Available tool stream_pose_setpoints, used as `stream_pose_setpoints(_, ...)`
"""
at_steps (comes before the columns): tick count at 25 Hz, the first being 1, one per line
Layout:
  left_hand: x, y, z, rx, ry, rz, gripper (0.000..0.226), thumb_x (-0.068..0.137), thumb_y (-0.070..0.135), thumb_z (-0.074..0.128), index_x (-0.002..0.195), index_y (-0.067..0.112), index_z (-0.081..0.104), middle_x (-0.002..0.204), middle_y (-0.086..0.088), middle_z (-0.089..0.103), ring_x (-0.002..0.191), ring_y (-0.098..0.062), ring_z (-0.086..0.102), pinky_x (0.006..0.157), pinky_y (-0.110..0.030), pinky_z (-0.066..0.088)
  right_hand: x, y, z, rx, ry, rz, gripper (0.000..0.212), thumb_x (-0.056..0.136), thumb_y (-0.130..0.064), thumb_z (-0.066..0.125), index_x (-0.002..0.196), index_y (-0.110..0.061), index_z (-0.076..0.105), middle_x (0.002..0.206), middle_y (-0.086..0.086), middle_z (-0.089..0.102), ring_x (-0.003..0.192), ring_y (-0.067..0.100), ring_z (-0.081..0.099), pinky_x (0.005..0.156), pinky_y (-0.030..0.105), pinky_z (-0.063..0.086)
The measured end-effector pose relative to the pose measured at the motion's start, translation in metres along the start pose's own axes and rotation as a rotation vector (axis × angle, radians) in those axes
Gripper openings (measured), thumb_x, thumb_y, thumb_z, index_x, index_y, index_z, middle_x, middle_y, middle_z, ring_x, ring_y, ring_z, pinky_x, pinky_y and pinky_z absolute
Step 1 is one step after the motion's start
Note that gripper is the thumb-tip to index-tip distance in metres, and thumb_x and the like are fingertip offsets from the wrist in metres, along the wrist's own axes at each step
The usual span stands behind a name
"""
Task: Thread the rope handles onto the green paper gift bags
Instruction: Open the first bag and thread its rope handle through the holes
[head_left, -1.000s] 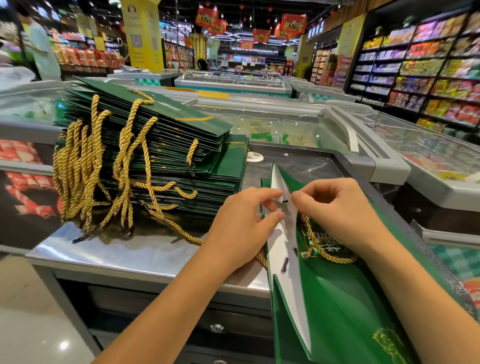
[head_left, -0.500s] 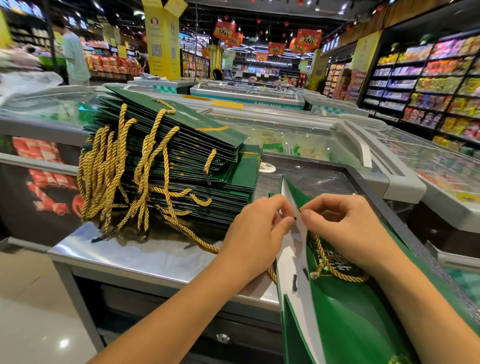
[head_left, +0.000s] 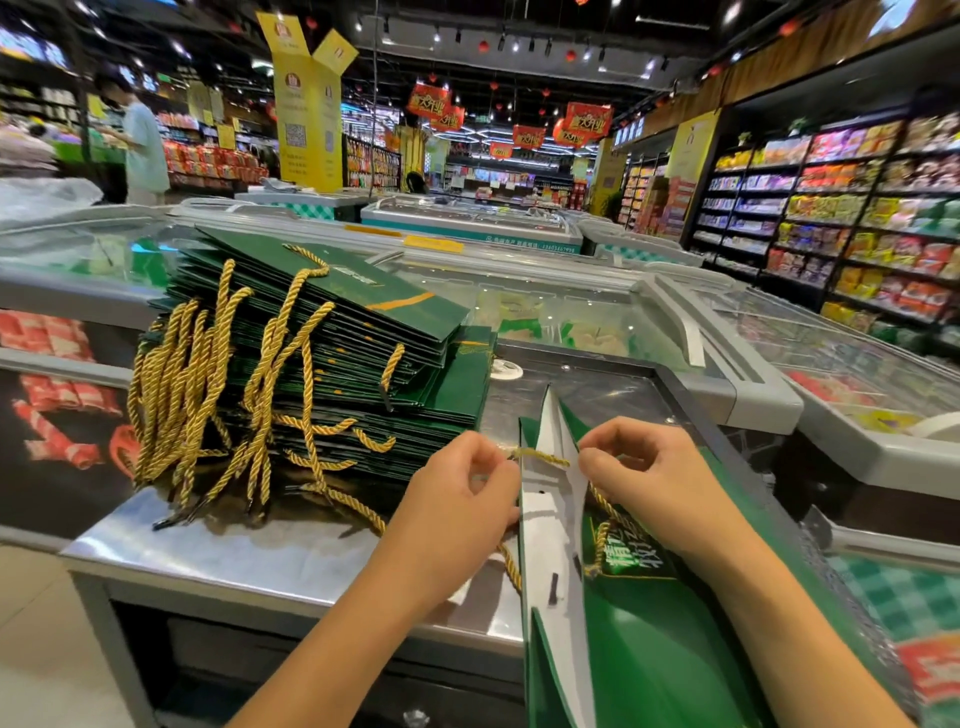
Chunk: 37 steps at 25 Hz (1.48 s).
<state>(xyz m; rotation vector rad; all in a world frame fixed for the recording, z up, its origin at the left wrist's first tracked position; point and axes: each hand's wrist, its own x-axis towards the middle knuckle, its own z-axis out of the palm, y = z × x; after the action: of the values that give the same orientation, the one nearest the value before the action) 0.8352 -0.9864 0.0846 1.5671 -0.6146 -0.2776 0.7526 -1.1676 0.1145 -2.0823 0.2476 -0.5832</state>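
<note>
Both hands have drawn apart since a second ago, when their fingertips met at the bag's edge; a short run of gold rope (head_left: 540, 457) is now pulled taut across the gap between them. The left hand (head_left: 462, 499) pinches the rope between thumb and forefinger just outside the bag's left panel. The right hand (head_left: 644, 483) pinches the same rope on the other side of the opening, its remaining fingers curled. Holding it from both sides looks meant to draw the cord through the punched holes without letting it slip back.

The green paper gift bag (head_left: 649, 649) stands on edge and reaches toward the person, apparently past the near edge of the steel desk (head_left: 234, 551). Its mouth is slightly parted, so the white lining (head_left: 550, 525) and the dark rope tips poking through it show. That gap gives the fingers room to work. From the right hand the rope runs down over the printed green face in a slack loop, so I judge this handle part-threaded, not yet secured.

Further back on the left of the desk lies a flat stack of finished bags (head_left: 332, 332). Their gold handles (head_left: 176, 389) trail down its side onto the steel, probably kept there to stay clear of the working spot. Beyond are glass-topped freezer chests (head_left: 571, 312), and stocked shelves (head_left: 857, 208) line the right.
</note>
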Motion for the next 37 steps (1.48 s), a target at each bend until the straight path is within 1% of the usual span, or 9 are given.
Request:
stream_pose_setpoints(3,0.001,-0.003,-0.003,-0.024,-0.018,-0.048,0.005,0.088,0.03,0.068,0.093,0.032,0.07,0.102,0.004,0.075,0.092,-0.015,0.075,0.091,-0.047,0.059,0.001,0.002,0.005,-0.033,-0.026,0.002,0.009,0.087,-0.029,0.074,0.081,-0.022,0.075,0.076,-0.002,0.071,0.063,0.011,0.057,0.064,0.027,0.049)
stream_pose_setpoints(9,-0.004,0.002,-0.004,0.037,-0.1,-0.044,0.066,0.078,0.018,0.085,0.132,0.041,0.053,0.099,0.014,0.075,0.096,0.002,0.071,0.085,-0.024,0.059,0.003,0.005,0.003,0.016,-0.038,0.035,0.017,0.094,-0.017,0.064,0.082,-0.017,0.077,0.078,0.004,0.075,0.065,0.008,0.063,0.063,0.02,0.049)
stream_pose_setpoints(14,-0.008,0.004,-0.001,0.127,-0.127,-0.021,0.056,0.082,0.006,0.078,0.133,0.023,0.062,0.103,0.009,0.075,0.09,-0.003,0.074,0.085,-0.028,0.06,0.0,-0.004,-0.01,-0.022,-0.141,0.076,0.015,0.096,-0.028,0.066,0.093,-0.02,0.078,0.087,-0.001,0.077,0.077,0.008,0.07,0.074,0.025,0.053)
stream_pose_setpoints(18,-0.005,0.0,0.0,0.4,-0.081,0.092,0.048,0.079,0.023,0.083,0.124,0.03,0.067,0.109,0.017,0.068,0.095,0.005,0.068,0.09,-0.019,0.055,-0.005,-0.013,-0.021,-0.58,-0.303,0.062,0.029,0.081,-0.05,0.079,0.099,-0.026,0.077,0.1,-0.007,0.074,0.096,0.008,0.067,0.093,0.029,0.053)
stream_pose_setpoints(21,-0.007,0.0,0.002,0.531,-0.073,0.199,0.03,0.081,0.03,0.082,0.109,0.031,0.074,0.115,0.014,0.064,0.101,0.003,0.062,0.094,-0.021,0.052,-0.011,-0.011,-0.019,-0.628,-0.268,0.058,0.022,0.087,-0.044,0.075,0.084,-0.022,0.077,0.105,0.0,0.075,0.1,0.018,0.067,0.106,0.032,0.039)
stream_pose_setpoints(25,-0.012,0.003,-0.007,0.778,-0.133,0.307,0.026,0.088,0.045,0.071,0.111,0.033,0.076,0.125,0.018,0.055,0.117,0.0,0.05,0.102,-0.026,0.043,-0.017,-0.013,-0.02,-0.557,-0.177,0.026,0.017,0.094,-0.037,0.069,0.091,-0.02,0.072,0.091,-0.004,0.073,0.088,0.013,0.067,0.086,0.037,0.054)
stream_pose_setpoints(28,-0.017,-0.001,-0.019,0.826,-0.252,0.411,0.028,0.096,0.046,0.061,0.119,0.037,0.073,0.12,0.022,0.058,0.115,0.003,0.047,0.096,-0.017,0.038,-0.018,-0.016,-0.017,-0.469,-0.116,0.01,0.009,0.097,-0.032,0.066,0.095,-0.024,0.066,0.081,-0.004,0.074,0.076,0.009,0.069,0.079,0.038,0.058)
stream_pose_setpoints(32,-0.023,-0.009,-0.021,0.938,-0.233,0.499,0.054,0.091,0.063,0.031,0.122,0.043,0.07,0.102,0.02,0.055,0.102,-0.004,0.041,0.092,-0.025,0.037,-0.02,-0.018,-0.02,-0.258,-0.075,0.089,0.014,0.092,-0.021,0.071,0.104,-0.026,0.065,0.08,0.009,0.072,0.077,0.027,0.07,0.079,0.042,0.058)
stream_pose_setpoints(37,-0.024,-0.006,-0.022,0.897,-0.23,0.471,0.029,0.099,0.048,0.052,0.124,0.045,0.068,0.096,0.021,0.049,0.094,-0.004,0.043,0.087,-0.028,0.04,-0.024,-0.021,-0.033,-0.367,-0.056,0.11,0.006,0.09,-0.021,0.072,0.085,-0.021,0.077,0.07,0.004,0.073,0.06,0.013,0.06,0.066,0.035,0.055)
